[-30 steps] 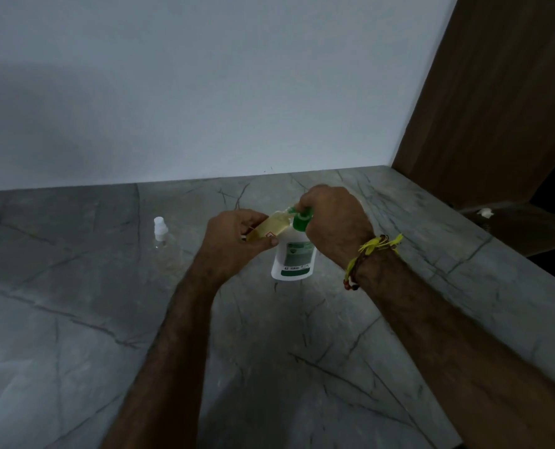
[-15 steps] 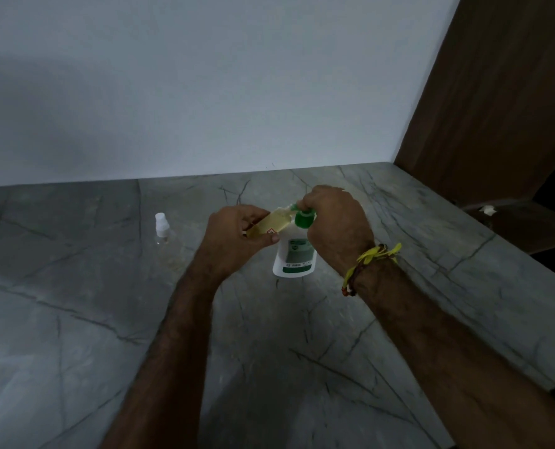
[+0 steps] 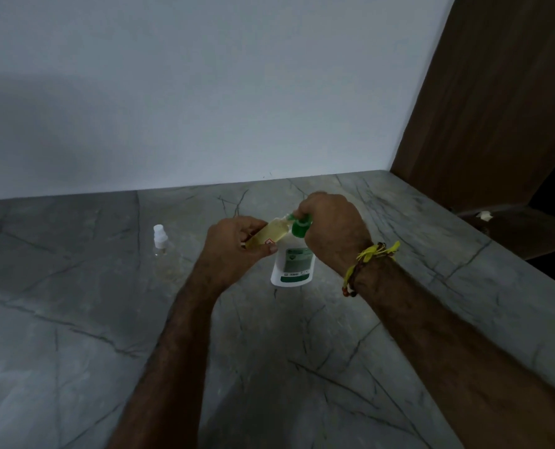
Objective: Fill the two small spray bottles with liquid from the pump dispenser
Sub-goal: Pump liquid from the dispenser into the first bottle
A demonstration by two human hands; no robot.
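While the left hand (image 3: 237,244) pinches a tilted spray bottle (image 3: 269,236) at the nozzle and the right hand (image 3: 331,228) clamps the pump dispenser (image 3: 294,264) mid-counter, misalignment could spill liquid; the second bottle (image 3: 160,239) stands far left

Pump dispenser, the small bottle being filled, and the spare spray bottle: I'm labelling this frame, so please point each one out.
Pump dispenser (image 3: 294,264): head view, on its white label body.
Small yellow bottle (image 3: 271,236): head view, on its liquid-filled side, held in the left hand.
Capped spray bottle (image 3: 160,238): head view, on its white cap.
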